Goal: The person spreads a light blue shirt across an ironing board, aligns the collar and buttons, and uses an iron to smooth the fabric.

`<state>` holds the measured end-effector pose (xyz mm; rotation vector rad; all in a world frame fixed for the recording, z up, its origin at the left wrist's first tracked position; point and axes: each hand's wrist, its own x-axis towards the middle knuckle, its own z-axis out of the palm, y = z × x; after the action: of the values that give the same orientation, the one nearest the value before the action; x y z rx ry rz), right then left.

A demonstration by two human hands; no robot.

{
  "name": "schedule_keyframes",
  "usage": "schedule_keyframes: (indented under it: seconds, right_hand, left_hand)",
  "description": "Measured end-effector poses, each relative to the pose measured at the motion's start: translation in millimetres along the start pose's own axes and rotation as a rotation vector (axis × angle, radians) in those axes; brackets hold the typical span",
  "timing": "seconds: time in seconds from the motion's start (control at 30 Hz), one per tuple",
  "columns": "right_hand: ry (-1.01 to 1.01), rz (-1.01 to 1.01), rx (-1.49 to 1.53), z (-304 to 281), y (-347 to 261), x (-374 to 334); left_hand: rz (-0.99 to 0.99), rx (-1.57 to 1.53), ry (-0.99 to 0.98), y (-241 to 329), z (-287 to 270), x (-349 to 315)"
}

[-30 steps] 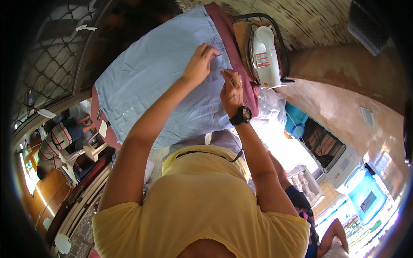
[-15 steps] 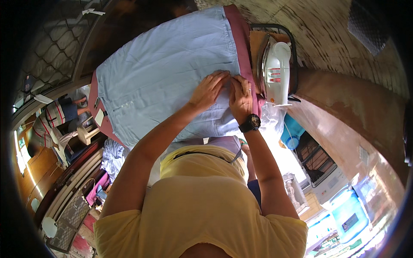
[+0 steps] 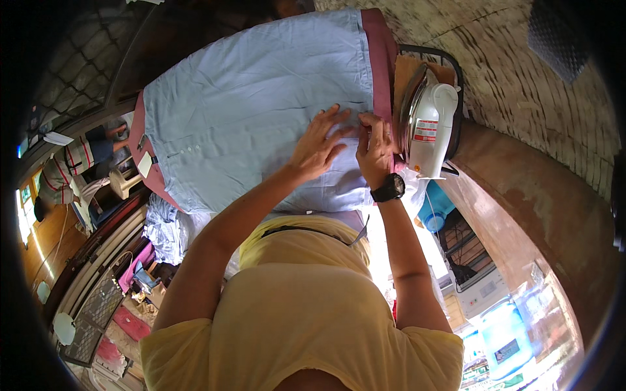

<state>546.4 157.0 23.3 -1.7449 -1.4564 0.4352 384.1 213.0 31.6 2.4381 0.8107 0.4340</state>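
A light blue garment (image 3: 248,98) with a few small buttons near its left end lies spread over a maroon-covered ironing board (image 3: 381,58). Above the garment's right part, my left hand (image 3: 319,144) is open, its fingers spread and nothing in them. My right hand (image 3: 375,153), with a black watch on the wrist, is at the garment's right edge. Its fingers are bent and apart, with the tips at the cloth, and I see no fold held in them. A white iron (image 3: 433,127) rests on a stand right of my right hand.
The iron sits on a brown pad inside a black metal frame (image 3: 460,85). Crumpled blue cloth (image 3: 166,225) lies at the lower left of the board. Another person (image 3: 75,163) in a striped top is at the far left, near a stool (image 3: 124,184). A blue container (image 3: 435,207) stands at the right.
My left hand's fingers have spread apart and it has moved away from my right hand. The right fingers have loosened from the cloth edge. The whole view has shifted slightly.
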Motion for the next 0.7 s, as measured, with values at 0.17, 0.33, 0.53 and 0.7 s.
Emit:
schedule_keyframes:
  seconds: [0.17, 0.33, 0.53, 0.7]
  right_hand:
    - [-0.055, 0.065, 0.117, -7, 1, 11]
    - [-0.089, 0.113, 0.087, -12, -1, 14]
    - [-0.15, 0.208, 0.212, -14, -1, 14]
    - [-0.144, 0.188, 0.274, -38, -17, 21]
  left_hand:
    - [-0.051, -0.277, 0.243, 11, 23, 25]
    - [-0.042, -0.136, 0.281, 5, 28, 29]
    - [-0.147, -0.167, 0.355, 7, 31, 36]
    - [-0.169, -0.144, 0.341, 13, 29, 37]
